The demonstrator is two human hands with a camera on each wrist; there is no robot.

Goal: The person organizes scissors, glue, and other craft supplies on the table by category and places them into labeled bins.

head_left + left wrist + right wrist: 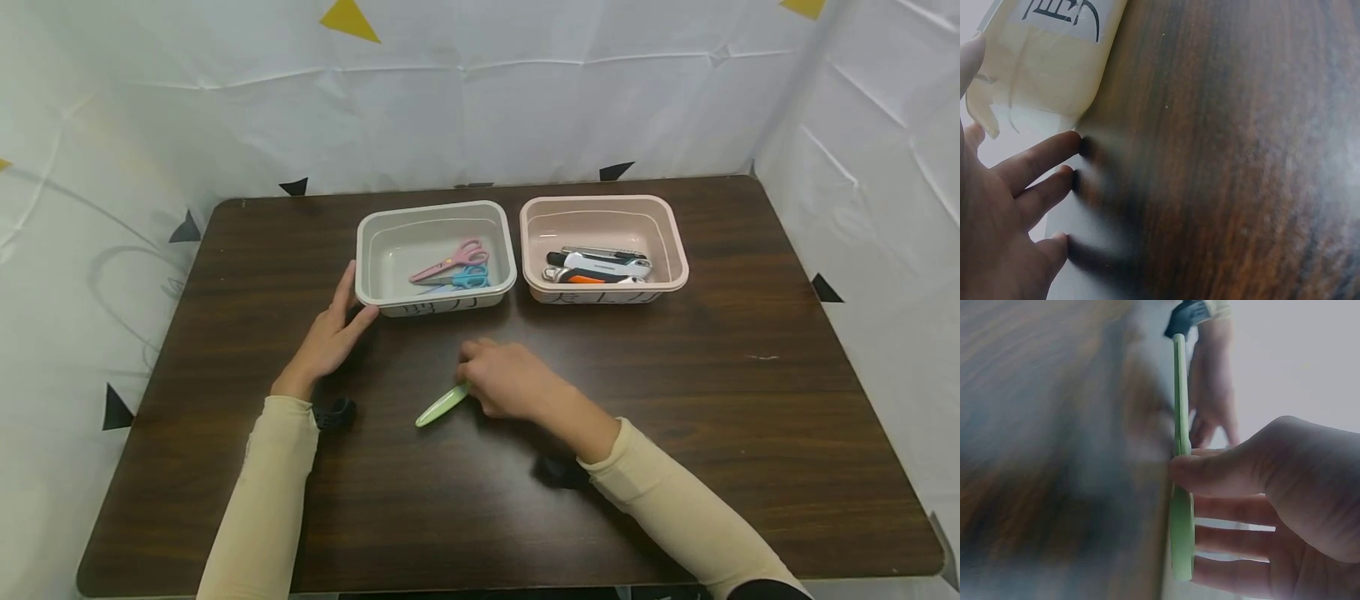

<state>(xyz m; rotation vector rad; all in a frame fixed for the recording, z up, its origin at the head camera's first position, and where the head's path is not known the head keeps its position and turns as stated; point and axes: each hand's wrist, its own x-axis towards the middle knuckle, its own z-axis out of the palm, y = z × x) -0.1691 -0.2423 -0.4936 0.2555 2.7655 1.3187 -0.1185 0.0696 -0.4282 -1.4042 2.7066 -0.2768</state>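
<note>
My right hand (510, 379) pinches light green scissors (442, 406) between thumb and fingers, low over the table's middle. In the right wrist view the scissors (1181, 425) appear edge-on, a narrow two-layered part upward and the thicker end below the thumb. The head view hides that thicker end behind the hand. With fairly straight fingers, my left hand (324, 343) rests against the front left corner of the grey bin (386, 250); its thumb is at the rim. Pink scissors (450, 260) and blue-handled scissors (468, 277) lie inside that bin.
Right of the grey bin stands a pink bin (600, 218) holding several utility knives (607, 264). Both bins carry handwritten labels on their fronts. They stand toward the back of the dark wooden table (750, 375). White sheeting (487, 125) surrounds its back and sides.
</note>
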